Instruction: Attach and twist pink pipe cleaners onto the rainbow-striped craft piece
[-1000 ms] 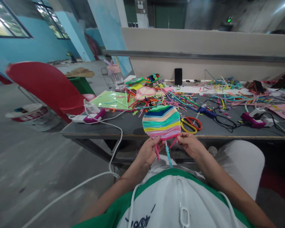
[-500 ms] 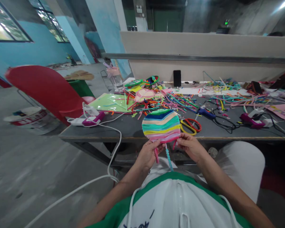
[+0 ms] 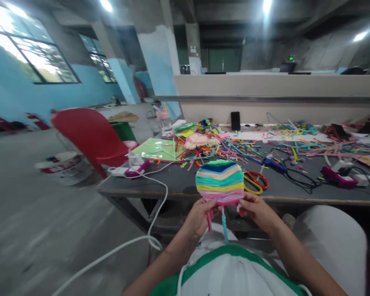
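I hold up a round fan-like piece (image 3: pixel 219 181) made of striped pipe cleaners in blue, green, cream, yellow and pink. My left hand (image 3: pixel 200 216) pinches its lower left edge, where a pink stem hangs down. My right hand (image 3: pixel 255 209) grips the lower right edge with closed fingers. A light blue pipe cleaner (image 3: pixel 224 226) dangles between my hands. The piece sits just above the front edge of the dark table (image 3: pixel 179 185).
Red and yellow scissors (image 3: pixel 256 181) lie right behind the piece. Loose pipe cleaners (image 3: pixel 228 146) cover the table's middle and right. A blue glue gun (image 3: pixel 273 163), a purple glue gun (image 3: pixel 337 177), a green sheet (image 3: pixel 158 148) and a black phone (image 3: pixel 235 121) are there. A red chair (image 3: pixel 92 135) stands left.
The view has tilted upward and shifted left, showing more ceiling. My hands and the striped piece kept their grip; the right hand slid slightly under the piece's edge.
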`<act>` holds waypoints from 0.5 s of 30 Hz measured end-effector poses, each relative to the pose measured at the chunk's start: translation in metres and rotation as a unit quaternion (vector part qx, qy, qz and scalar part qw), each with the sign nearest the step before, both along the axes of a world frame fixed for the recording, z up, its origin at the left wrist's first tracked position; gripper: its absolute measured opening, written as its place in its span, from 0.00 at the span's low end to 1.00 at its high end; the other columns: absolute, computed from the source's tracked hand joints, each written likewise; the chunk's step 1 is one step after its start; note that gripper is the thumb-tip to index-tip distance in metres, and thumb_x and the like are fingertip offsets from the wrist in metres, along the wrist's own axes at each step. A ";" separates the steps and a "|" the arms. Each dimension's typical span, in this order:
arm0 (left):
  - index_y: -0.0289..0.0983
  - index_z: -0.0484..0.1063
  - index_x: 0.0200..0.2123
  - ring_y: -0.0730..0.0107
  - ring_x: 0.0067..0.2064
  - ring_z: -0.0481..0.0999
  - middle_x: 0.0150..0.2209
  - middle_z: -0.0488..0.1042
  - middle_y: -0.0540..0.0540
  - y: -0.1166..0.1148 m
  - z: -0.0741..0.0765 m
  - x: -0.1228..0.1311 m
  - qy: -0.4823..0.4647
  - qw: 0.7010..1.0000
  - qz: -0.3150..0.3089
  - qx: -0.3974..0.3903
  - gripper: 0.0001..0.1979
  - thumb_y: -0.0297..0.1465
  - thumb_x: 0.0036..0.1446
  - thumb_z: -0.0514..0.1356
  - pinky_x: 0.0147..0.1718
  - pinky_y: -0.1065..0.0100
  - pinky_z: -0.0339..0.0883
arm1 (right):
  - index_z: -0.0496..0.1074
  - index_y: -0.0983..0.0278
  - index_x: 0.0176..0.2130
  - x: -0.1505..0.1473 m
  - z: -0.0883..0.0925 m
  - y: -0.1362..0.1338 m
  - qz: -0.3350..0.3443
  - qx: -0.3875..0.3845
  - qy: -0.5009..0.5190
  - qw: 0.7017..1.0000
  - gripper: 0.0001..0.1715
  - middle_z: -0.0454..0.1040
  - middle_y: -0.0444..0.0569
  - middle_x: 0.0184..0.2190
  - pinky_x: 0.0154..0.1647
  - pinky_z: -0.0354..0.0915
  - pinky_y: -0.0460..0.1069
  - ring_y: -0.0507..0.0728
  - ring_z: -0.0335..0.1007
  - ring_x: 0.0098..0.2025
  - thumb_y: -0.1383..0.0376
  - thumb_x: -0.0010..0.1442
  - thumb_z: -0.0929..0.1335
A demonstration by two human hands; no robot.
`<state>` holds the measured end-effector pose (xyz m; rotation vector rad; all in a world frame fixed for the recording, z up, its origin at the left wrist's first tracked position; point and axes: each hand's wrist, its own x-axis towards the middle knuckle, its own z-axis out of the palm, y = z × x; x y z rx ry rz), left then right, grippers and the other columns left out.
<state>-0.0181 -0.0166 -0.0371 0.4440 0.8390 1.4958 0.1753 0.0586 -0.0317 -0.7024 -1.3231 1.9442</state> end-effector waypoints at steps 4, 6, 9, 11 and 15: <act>0.28 0.77 0.31 0.70 0.25 0.75 0.28 0.77 0.41 -0.002 -0.002 -0.001 0.009 1.000 -0.011 0.005 0.13 0.29 0.41 0.71 0.31 0.68 0.70 | 0.78 0.59 0.36 0.004 -0.007 0.003 -0.007 0.021 -0.065 0.998 0.14 0.77 0.48 0.35 0.34 0.64 0.48 0.53 0.69 0.32 0.58 0.47 0.76; 0.27 0.77 0.31 0.71 0.24 0.75 0.28 0.78 0.40 -0.002 -0.005 -0.004 0.007 1.000 -0.012 0.004 0.16 0.30 0.38 0.72 0.30 0.69 0.70 | 0.79 0.59 0.38 0.007 -0.011 0.007 0.012 0.031 -0.098 0.995 0.16 0.78 0.51 0.39 0.42 0.66 0.51 0.58 0.72 0.39 0.57 0.47 0.75; 0.27 0.77 0.33 0.71 0.23 0.75 0.29 0.78 0.39 -0.002 -0.010 -0.006 0.016 1.000 -0.025 0.002 0.19 0.31 0.35 0.72 0.30 0.68 0.70 | 0.79 0.59 0.42 0.012 -0.015 0.014 0.050 0.062 -0.138 0.987 0.20 0.78 0.52 0.42 0.49 0.65 0.55 0.63 0.72 0.45 0.56 0.49 0.74; 0.27 0.77 0.33 0.71 0.23 0.75 0.29 0.78 0.39 -0.003 -0.012 -0.006 0.026 0.999 -0.038 0.003 0.20 0.32 0.35 0.72 0.29 0.68 0.69 | 0.79 0.60 0.41 0.016 -0.017 0.017 0.064 0.091 -0.164 0.980 0.20 0.79 0.53 0.42 0.50 0.66 0.57 0.65 0.73 0.45 0.55 0.48 0.74; 0.27 0.78 0.31 0.69 0.23 0.75 0.27 0.78 0.41 -0.003 -0.016 -0.005 0.031 0.998 -0.049 0.005 0.20 0.32 0.32 0.72 0.30 0.67 0.69 | 0.81 0.61 0.37 0.021 -0.018 0.021 0.069 0.137 -0.208 0.966 0.21 0.79 0.54 0.40 0.49 0.68 0.58 0.68 0.74 0.45 0.52 0.45 0.75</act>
